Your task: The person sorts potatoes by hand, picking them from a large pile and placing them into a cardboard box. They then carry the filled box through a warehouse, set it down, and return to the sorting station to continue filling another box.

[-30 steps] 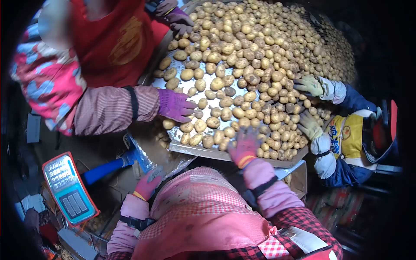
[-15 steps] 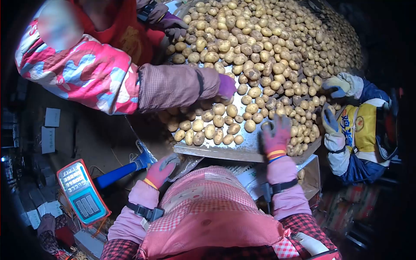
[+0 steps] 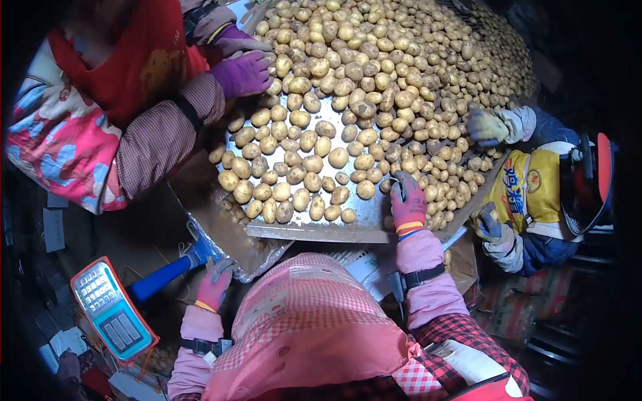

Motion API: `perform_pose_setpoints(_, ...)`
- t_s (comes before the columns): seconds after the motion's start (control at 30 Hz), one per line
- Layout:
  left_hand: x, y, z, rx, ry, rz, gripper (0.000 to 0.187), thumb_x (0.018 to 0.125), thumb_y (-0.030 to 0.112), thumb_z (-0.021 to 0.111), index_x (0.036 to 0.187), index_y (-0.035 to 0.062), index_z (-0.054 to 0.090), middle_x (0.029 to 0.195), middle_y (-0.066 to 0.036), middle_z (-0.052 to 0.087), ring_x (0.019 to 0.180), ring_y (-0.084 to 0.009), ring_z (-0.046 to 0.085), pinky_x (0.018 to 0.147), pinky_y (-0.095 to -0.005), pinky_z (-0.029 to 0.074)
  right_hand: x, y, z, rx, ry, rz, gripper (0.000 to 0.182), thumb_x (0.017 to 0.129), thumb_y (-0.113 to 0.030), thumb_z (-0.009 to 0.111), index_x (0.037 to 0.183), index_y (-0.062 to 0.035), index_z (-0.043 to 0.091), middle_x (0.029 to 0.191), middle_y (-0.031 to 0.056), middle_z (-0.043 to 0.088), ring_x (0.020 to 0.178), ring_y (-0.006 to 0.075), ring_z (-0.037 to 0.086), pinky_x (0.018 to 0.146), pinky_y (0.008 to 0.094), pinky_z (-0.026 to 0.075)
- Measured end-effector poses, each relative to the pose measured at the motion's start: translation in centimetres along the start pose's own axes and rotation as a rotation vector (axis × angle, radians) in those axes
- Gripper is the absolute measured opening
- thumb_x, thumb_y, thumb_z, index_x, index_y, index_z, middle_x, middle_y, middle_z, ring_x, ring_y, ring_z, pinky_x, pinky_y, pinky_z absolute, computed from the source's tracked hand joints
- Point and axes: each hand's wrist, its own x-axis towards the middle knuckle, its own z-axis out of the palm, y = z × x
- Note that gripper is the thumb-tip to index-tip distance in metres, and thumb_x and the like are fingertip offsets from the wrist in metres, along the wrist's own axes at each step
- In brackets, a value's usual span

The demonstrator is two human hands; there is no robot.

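Observation:
My right hand [image 3: 408, 204], in a pink glove with grey fingertips, rests at the front edge of the metal sorting table [image 3: 371, 212]. Its fingers reach forward beside the loose potatoes [image 3: 365, 189], and I see nothing held in it. Lower left, my left hand [image 3: 215, 284] wears a matching glove and hangs off the table with its fingers extended. It is near the blue pole [image 3: 160, 275] of a scale and a clear plastic liner [image 3: 251, 264]. Single potatoes lie spread over the near part of the table, with a dense heap behind them.
At the left, a co-worker's purple-gloved hand [image 3: 242, 73] is at the heap's edge. On the right, another person in a yellow apron [image 3: 538, 187] has a gloved hand [image 3: 487, 127] on the potatoes. The scale's display [image 3: 115, 311] stands lower left. A carton [image 3: 461, 260] sits below the table.
The view has shifted. The left co-worker's purple-gloved hand has drawn back from the table's middle to the upper left. My left hand has moved lower, away from the table edge.

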Motion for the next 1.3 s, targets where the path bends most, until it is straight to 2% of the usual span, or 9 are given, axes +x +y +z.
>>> perform_pose_setpoints(0.2, 1.2, 4.0, 3.0, -0.149, -0.192, -0.123, 0.041, 0.093, 0.009, 0.051, 0.130, -0.0057, 0.044, 0.118, -0.015, 0.059, 0.107, -0.0220, 0.058, 0.093, -0.0300, 0.045, 1.7, -4.7, 4.6, -0.133, -0.470, -0.175, 0.046, 0.077, -0.008, 0.057, 0.122, -0.0186, 0.056, 0.132, 0.0092, 0.051, 0.112, 0.0289, 0.055, 0.092, 0.0363, 0.046)
perform_pose_setpoints(0.37, 2.0, 10.7, 8.3, -0.172, -0.518, -0.228, 0.044, 0.094, 0.013, 0.050, 0.133, -0.0053, 0.041, 0.122, -0.016, 0.056, 0.105, -0.0249, 0.059, 0.091, -0.0327, 0.048, 3.7, -5.3, 5.0, -0.548, -0.830, -0.208, 0.039, 0.081, -0.017, 0.059, 0.120, -0.0210, 0.054, 0.111, 0.0094, 0.057, 0.103, 0.0310, 0.060, 0.077, 0.0419, 0.050)
perform_pose_setpoints(0.63, 7.4, 11.8, 14.6, -0.354, -0.624, -0.496, 0.049, 0.097, 0.031, 0.048, 0.134, 0.0012, 0.039, 0.127, -0.017, 0.053, 0.110, -0.0261, 0.058, 0.092, -0.0361, 0.048, 1.8, -3.3, 4.0, 0.082, -0.387, 0.185, 0.046, 0.080, -0.031, 0.061, 0.123, -0.0174, 0.056, 0.111, 0.0138, 0.063, 0.100, 0.0329, 0.060, 0.086, 0.0414, 0.048)
perform_pose_setpoints(0.77, 9.8, 9.9, 18.1, -0.676, -0.624, -0.673, 0.048, 0.100, 0.032, 0.041, 0.137, 0.0028, 0.037, 0.136, -0.015, 0.047, 0.114, -0.0215, 0.055, 0.084, -0.0292, 0.050, -2.9, -7.0, 0.0, 0.233, -0.817, 0.108, 0.056, 0.078, -0.045, 0.063, 0.127, -0.0193, 0.053, 0.111, 0.0135, 0.063, 0.099, 0.0302, 0.061, 0.087, 0.0388, 0.048)
perform_pose_setpoints(0.87, 10.0, 10.6, 18.2, -0.222, -0.758, -0.453, 0.042, 0.100, 0.023, 0.038, 0.136, 0.0010, 0.038, 0.124, -0.012, 0.054, 0.091, -0.0146, 0.057, 0.064, -0.0183, 0.049, -5.0, -2.8, -1.7, 0.145, -0.582, 0.159, 0.047, 0.081, -0.039, 0.062, 0.123, -0.0188, 0.056, 0.110, 0.0139, 0.062, 0.099, 0.0300, 0.061, 0.087, 0.0391, 0.048)
perform_pose_setpoints(1.03, 10.1, 8.7, 15.4, -0.614, -0.862, -0.638, 0.045, 0.095, 0.017, 0.049, 0.134, -0.0020, 0.040, 0.116, -0.013, 0.058, 0.102, -0.0189, 0.059, 0.084, -0.0273, 0.049, -3.2, -0.8, -2.2, 0.189, -0.380, 0.358, 0.045, 0.081, -0.031, 0.063, 0.122, -0.0129, 0.056, 0.109, 0.0125, 0.063, 0.101, 0.0300, 0.060, 0.087, 0.0392, 0.047)
perform_pose_setpoints(1.17, 8.6, 9.5, 16.3, -0.434, -0.727, -0.603, 0.043, 0.095, 0.015, 0.047, 0.136, 0.0009, 0.039, 0.116, -0.014, 0.059, 0.102, -0.0213, 0.061, 0.081, -0.0309, 0.050, -0.3, -5.1, 5.7, -0.037, -0.268, -0.138, 0.040, 0.079, -0.028, 0.065, 0.115, -0.0111, 0.061, 0.109, 0.0126, 0.063, 0.099, 0.0276, 0.061, 0.082, 0.0374, 0.049)
perform_pose_setpoints(1.23, 8.6, 9.2, 16.3, -0.450, -0.731, -0.626, 0.043, 0.096, 0.016, 0.046, 0.136, 0.0010, 0.039, 0.117, -0.014, 0.060, 0.102, -0.0222, 0.061, 0.082, -0.0315, 0.050, 3.2, -8.0, 7.0, -0.339, -0.841, 0.078, 0.039, 0.077, -0.032, 0.067, 0.111, -0.0141, 0.061, 0.107, 0.0102, 0.063, 0.102, 0.0244, 0.060, 0.081, 0.0386, 0.048)
perform_pose_setpoints(1.3, 8.7, 9.1, 15.8, -0.435, -0.739, -0.637, 0.044, 0.096, 0.015, 0.045, 0.136, 0.0002, 0.039, 0.117, -0.015, 0.060, 0.103, -0.0224, 0.061, 0.083, -0.0316, 0.051, 3.1, -8.3, 8.4, -0.429, -0.774, 0.017, 0.038, 0.075, -0.034, 0.069, 0.108, -0.0161, 0.060, 0.104, 0.0077, 0.063, 0.103, 0.0227, 0.059, 0.080, 0.0396, 0.047)
